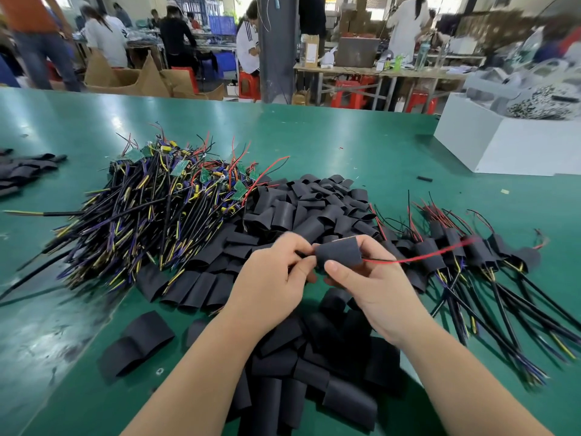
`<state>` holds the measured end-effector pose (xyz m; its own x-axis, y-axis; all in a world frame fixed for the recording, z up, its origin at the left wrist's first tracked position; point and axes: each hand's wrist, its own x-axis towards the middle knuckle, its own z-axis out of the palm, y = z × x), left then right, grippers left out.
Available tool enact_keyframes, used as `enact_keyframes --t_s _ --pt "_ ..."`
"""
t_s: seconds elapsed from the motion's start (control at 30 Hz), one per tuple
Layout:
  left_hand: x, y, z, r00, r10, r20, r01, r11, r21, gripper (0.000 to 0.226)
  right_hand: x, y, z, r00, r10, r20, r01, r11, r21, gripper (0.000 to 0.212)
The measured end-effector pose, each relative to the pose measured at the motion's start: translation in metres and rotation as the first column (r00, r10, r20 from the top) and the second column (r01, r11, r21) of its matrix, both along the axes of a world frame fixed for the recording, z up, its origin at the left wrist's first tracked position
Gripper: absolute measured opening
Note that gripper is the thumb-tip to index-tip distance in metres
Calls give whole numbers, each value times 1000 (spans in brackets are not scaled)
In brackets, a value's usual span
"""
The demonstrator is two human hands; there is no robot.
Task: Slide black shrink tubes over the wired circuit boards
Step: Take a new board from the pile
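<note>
Between your grips the tube (339, 253) looks light, soft and crushable: right grip (374, 284) pinches its sides, left grip (273, 275) pinches the cable (301, 254) at its mouth, so push by that likely stiffer cable, not the red wire (408, 259).

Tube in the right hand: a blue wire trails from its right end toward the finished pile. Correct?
No. The head view shows the wire is red, not blue; it does trail from the right end of the tube in the right hand toward the finished pile.
</note>
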<state>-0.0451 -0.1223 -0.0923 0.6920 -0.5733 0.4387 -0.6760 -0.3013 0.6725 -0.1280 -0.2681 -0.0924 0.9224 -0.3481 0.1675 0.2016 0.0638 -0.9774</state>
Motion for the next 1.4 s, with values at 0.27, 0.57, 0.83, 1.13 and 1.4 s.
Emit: enact_keyframes --t_s 0.27,0.57,0.83,1.13,1.4 --pt "19 13 5 971 236 -30 -238 969 -66 33 -3 -19 31 988 -153 16 119 822 556 10" --pt "50 42 -3 681 725 98 -698 603 386 41 -37 -90 55 740 -668 -82 667 713 215 9" --pt "66 52 -10 635 748 193 -729 496 472 33 -33 -86 29 543 -839 -36 509 363 -781 49" --pt "62 49 -7 571 800 184 -818 572 53 18 -14 -48 17 755 -649 91 458 423 -782 24" --pt "37 27 4 853 425 302 -371 902 -220 13 -11 -16 22 996 -22 -84 25 999 38 42"
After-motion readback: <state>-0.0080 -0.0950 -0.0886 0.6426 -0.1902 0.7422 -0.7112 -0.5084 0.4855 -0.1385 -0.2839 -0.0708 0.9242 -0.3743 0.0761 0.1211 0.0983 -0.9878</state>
